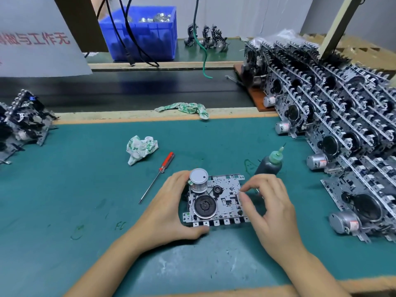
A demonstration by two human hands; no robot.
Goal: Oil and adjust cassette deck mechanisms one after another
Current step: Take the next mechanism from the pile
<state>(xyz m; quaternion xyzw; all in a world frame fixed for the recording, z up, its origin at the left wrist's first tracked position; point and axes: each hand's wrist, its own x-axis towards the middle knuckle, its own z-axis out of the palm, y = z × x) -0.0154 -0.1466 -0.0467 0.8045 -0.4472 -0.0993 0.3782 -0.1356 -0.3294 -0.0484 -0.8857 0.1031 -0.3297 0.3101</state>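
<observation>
I have one deck [215, 201] flat on the green counter [85, 179] in front of me, its mechanism side up, with the silver motor [198, 180] at its far left corner and the black flywheel [205, 206] below that. My left hand [171, 209] grips the deck's left edge, fingers curled up around the motor end and thumb hooked under the near edge. My right hand [267, 202] sits over the deck's right side, with forefinger and thumb pinched together on a small metal part on the plate; the other fingers are loosely curled. I can't tell whether anything else is held in that hand.

The oil bottle [269, 165], dark with a green needle cap, stands tilted just beyond my right hand. A red-handled screwdriver [158, 175] lies on the counter to the left of the deck, and a crumpled rag [140, 149] lies beyond it. A second rag [186, 108] drapes over the counter's far edge. Rows of decks [342, 125] stand stacked along the right side, and a smaller pile [21, 121] sits at far left. A blue bin [150, 37] stands across the belt [128, 88].
</observation>
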